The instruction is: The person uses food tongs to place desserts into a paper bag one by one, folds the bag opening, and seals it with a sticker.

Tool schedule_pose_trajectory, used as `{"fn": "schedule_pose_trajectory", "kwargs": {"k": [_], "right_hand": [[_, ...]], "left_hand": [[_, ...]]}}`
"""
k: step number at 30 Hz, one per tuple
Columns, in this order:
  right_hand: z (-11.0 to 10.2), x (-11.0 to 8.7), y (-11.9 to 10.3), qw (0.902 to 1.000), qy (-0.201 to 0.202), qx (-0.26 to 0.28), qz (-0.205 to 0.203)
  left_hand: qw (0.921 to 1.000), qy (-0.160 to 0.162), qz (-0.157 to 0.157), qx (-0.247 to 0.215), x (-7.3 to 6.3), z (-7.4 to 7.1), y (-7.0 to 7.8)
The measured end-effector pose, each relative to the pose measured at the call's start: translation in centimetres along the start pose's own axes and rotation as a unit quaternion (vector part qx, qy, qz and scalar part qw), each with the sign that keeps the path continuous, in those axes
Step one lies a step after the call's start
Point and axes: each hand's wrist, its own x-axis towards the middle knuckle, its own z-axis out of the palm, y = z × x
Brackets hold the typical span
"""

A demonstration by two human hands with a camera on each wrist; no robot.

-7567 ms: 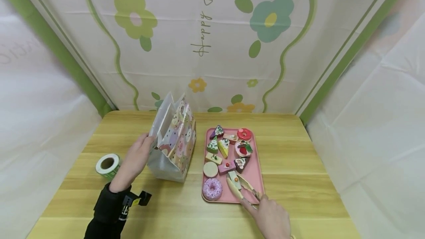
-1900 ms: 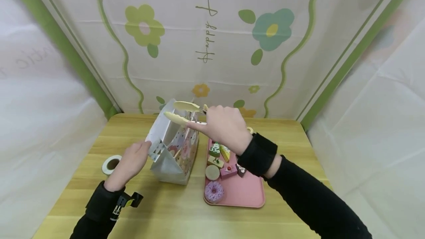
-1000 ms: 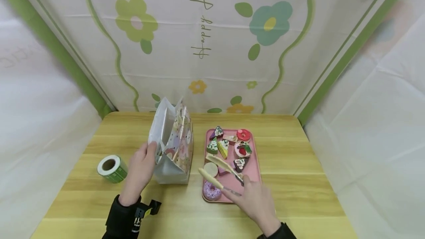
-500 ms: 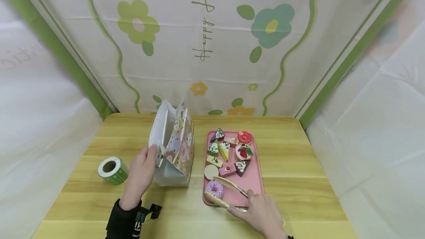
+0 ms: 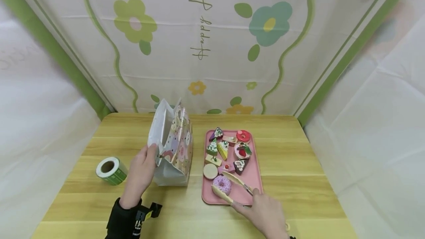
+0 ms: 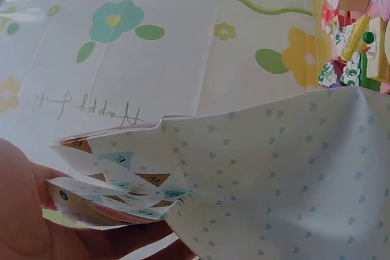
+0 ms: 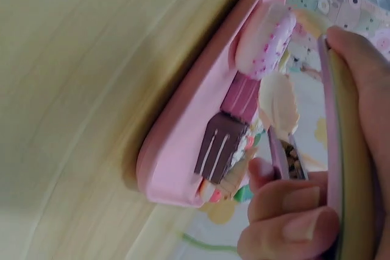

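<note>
My left hand [image 5: 141,170] grips the near rim of a cartoon-print paper bag [image 5: 186,146], which stands upright with its mouth spread. In the left wrist view the bag's side [image 6: 274,168] shows small blue hearts, and fingers curl round its edge. My right hand [image 5: 265,211] holds tongs [image 5: 247,189] with cream tips, low over the pink tray [image 5: 244,199]. The spread tips lie on either side of a purple sprinkled toy doughnut [image 5: 221,184]; I cannot tell whether they touch it. In the right wrist view the doughnut [image 7: 265,41] sits by the tray's rim.
Behind the doughnut the tray carries several toy sweets, among them a round cream biscuit [image 5: 210,171], a chocolate cake slice [image 5: 241,165] and a red doughnut [image 5: 243,136]. A roll of green labels [image 5: 112,170] stands left of my left hand. A printed cloth [image 5: 216,65] hangs behind the table.
A pale cake bar once between the tongs has left the tray. The tongs went over the bag's mouth, then returned to the tray. The purple doughnut has shifted right. My left hand stays on the bag.
</note>
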Motion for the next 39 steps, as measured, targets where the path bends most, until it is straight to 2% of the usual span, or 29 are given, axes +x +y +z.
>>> {"fn": "schedule_pose_trajectory", "kwargs": {"k": [7, 11, 16, 32, 39], "right_hand": [[0.3, -0.4, -0.3, 0.9997, 0.008, 0.009, 0.019], [0.0, -0.7, 0.0, 0.9986, -0.009, 0.025, 0.045], [-0.3, -1.3, 0.6, 0.9965, -0.029, 0.02, 0.076], [1.0, -1.2, 1.0, 0.9979, -0.019, 0.009, 0.062], [0.7, -1.1, 1.1, 0.9958, -0.04, 0.022, 0.079]], "left_hand": [[0.9999, -0.005, -0.001, -0.016, 0.1, 0.0, 0.0], [0.9998, -0.008, -0.004, -0.02, 0.1, -0.1, 0.0], [0.9997, -0.015, -0.005, -0.019, 0.1, -0.2, -0.1], [0.9999, -0.01, 0.0, -0.005, 0.0, -0.2, -0.4], [0.9997, -0.011, -0.001, -0.022, -0.1, -0.1, -0.5]]}}
